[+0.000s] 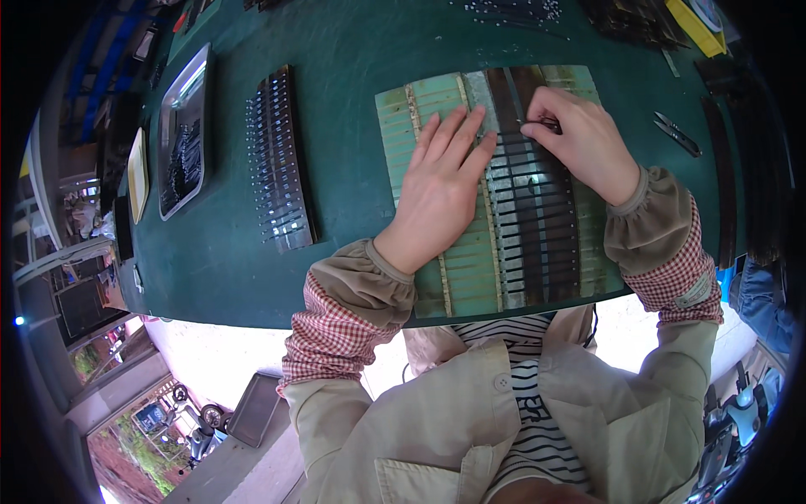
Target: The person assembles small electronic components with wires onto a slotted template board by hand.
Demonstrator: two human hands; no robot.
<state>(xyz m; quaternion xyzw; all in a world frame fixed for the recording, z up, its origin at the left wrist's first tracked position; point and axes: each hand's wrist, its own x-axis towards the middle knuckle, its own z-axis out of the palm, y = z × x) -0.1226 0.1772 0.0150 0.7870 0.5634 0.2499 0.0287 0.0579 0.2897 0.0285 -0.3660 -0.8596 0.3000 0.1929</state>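
Note:
A pale green ridged board (462, 290) lies on the table in front of me. Along it runs a dark brown strip (533, 252), crossed by a row of thin dark parts with small shiny ends. My left hand (438, 189) rests flat on the board at the strip's left side, its fingers stretched out and slightly apart. Over the far part of the strip, my right hand (583, 139) is closed in a pinch, thumb against curled fingers. Something small and dark shows at the fingertips, too hidden to name.
On the left lie a similar filled strip (281, 160) and a metal tray (204, 71) of thin dark parts. Small snips (677, 134) lie to the right. Loose thin parts (516, 13) are scattered at the far edge, near a yellow bin (695, 29). Dark strips (719, 185) line the right edge.

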